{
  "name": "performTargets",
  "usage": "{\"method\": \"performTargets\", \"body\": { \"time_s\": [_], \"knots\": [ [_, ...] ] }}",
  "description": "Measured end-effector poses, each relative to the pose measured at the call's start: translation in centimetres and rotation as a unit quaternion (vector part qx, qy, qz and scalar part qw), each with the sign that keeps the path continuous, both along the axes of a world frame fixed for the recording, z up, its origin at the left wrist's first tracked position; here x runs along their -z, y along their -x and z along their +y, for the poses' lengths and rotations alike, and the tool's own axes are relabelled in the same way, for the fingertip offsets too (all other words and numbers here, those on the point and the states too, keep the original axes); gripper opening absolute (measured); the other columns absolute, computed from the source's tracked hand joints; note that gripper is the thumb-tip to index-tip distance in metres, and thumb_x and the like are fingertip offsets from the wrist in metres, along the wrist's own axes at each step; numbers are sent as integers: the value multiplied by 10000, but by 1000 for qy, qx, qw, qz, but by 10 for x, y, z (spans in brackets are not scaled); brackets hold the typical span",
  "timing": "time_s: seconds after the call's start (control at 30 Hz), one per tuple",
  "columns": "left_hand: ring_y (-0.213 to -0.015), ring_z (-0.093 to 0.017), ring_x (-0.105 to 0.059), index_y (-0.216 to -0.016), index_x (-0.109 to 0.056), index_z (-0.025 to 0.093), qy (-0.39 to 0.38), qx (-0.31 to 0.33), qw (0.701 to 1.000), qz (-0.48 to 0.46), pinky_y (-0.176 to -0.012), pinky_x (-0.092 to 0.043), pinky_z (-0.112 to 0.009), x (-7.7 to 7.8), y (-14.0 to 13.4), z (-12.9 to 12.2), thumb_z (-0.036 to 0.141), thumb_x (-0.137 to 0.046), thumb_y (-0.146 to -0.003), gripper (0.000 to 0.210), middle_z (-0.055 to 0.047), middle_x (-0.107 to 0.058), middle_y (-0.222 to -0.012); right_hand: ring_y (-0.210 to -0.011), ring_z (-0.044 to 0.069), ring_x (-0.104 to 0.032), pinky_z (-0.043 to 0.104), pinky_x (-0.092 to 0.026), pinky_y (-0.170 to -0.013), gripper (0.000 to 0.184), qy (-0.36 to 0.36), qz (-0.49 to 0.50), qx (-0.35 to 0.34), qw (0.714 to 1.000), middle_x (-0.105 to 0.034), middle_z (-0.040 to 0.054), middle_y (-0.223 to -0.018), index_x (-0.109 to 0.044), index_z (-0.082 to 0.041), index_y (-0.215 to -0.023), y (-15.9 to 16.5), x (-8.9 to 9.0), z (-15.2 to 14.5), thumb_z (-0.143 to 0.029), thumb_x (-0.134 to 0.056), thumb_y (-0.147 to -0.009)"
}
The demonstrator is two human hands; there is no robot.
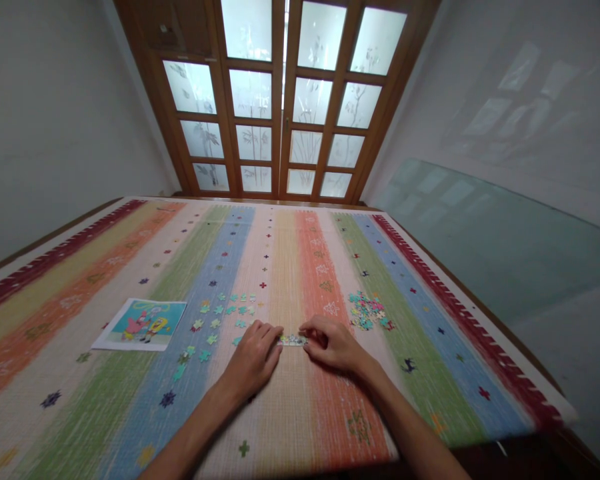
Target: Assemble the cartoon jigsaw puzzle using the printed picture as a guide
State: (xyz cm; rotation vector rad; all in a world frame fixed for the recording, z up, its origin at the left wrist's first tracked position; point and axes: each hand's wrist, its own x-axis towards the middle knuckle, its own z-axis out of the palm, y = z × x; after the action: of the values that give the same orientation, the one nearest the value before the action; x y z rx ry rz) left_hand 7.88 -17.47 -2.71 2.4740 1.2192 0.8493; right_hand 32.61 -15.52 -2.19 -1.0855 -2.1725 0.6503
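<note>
A short strip of joined jigsaw puzzle pieces [293, 340] lies flat on the striped tablecloth in front of me. My left hand [257, 352] grips its left end, thumb and fingers curled together. At the right end, my right hand [331, 343] is closed in a pinch, its fingertips on the strip's edge and partly hiding it. Loose teal puzzle pieces [215, 324] are spread out left of my hands. A heap of mixed-colour puzzle pieces [367, 311] sits to the right. Further left is a printed reference picture [143, 325] with cartoon figures.
The large table wears a colourful striped cloth [280, 427] with small woven motifs. Beyond its far edge stand wooden doors [280, 120] with frosted panes. A white wall [45, 120] rises on the left, and a pale green glass panel [500, 227] leans along the right.
</note>
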Motion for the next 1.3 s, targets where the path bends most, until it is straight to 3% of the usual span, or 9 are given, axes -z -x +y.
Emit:
{"method": "performTargets", "body": {
  "time_s": [0.67, 0.87, 1.1, 1.3],
  "knots": [
    [-997, -274, -604, -1184, -615, 192, 17, 1, 1000, -11, -909, -542, -459, 1, 1, -5, 169, -529, -974, 228, -90, -708, -1061, -669, 152, -581, 276, -455, -652, 238, -11, -1, 11, 1000, -684, 25, -796, -706, -191, -1003, -4, 5, -4, -156, -638, -778],
    [-1013, -261, -637, -1215, -621, 194, 11, -19, 998, -54, -895, -564, -442, -3, 5, -6, 209, -538, -982, 248, -89, -721, -1050, -676, 160, -589, 288, -472, -674, 246, -9, -4, 1, 1000, -684, 29, -800, -702, -185, -994, -4, 1, -4, -141, -638, -760],
    [-1001, -248, -665, -1201, -635, 234, -76, -94, 990, -70, -919, -555, -450, -19, 50, -9, 240, -494, -1014, 234, -61, -740, -1057, -677, 166, -591, 288, -472, -664, 238, -13, -11, -8, 1000, -682, 29, -793, -703, -198, -978, -4, -1, -4, -143, -618, -763],
    [-981, -286, -656, -1155, -656, 235, -130, -198, 971, -10, -902, -547, -471, -6, 103, -21, 350, -543, -988, 232, -65, -747, -1040, -677, 165, -588, 288, -463, -659, 213, -25, -9, -10, 1000, -680, 33, -791, -698, -190, -962, -4, -1, -5, -146, -609, -774]
  ]
}}
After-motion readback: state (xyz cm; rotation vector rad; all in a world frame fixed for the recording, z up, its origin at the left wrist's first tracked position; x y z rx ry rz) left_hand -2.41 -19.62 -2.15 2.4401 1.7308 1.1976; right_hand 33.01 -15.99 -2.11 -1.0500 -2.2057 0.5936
